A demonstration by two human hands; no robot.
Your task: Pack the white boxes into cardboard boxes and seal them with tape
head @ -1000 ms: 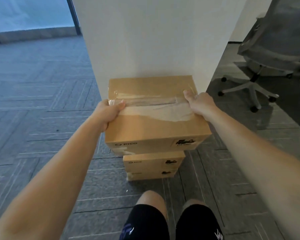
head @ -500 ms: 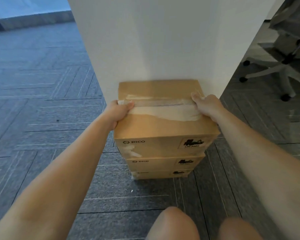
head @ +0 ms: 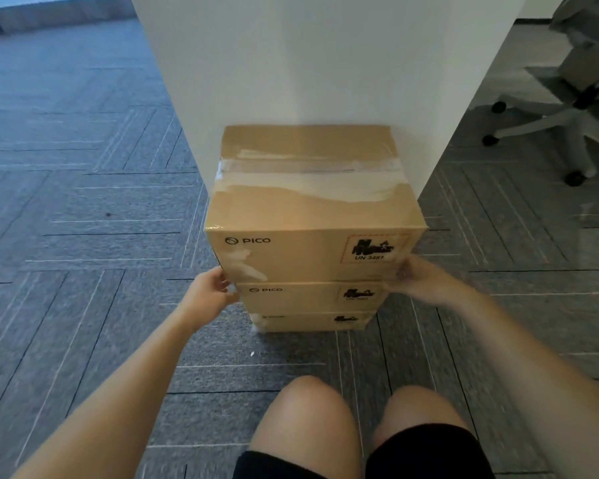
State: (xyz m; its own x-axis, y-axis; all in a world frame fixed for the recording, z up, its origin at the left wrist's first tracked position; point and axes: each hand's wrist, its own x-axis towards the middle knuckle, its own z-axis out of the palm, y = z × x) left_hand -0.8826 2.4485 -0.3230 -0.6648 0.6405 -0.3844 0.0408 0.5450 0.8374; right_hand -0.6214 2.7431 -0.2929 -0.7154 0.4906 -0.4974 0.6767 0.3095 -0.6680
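both left hand (head: 212, 289), right hand (head: 421, 279) clasp top box (head: 312, 216)

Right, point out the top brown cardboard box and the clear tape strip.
Top brown cardboard box (head: 308, 254), head view, front face.
Clear tape strip (head: 308, 169), head view, its middle.

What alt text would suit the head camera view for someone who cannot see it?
Seen from above, a person's left hand and right hand touch the lower front corners of the top cardboard box, taped shut, on a stack of three against a white pillar. Bare knees show below; an office chair stands on the carpet at right.
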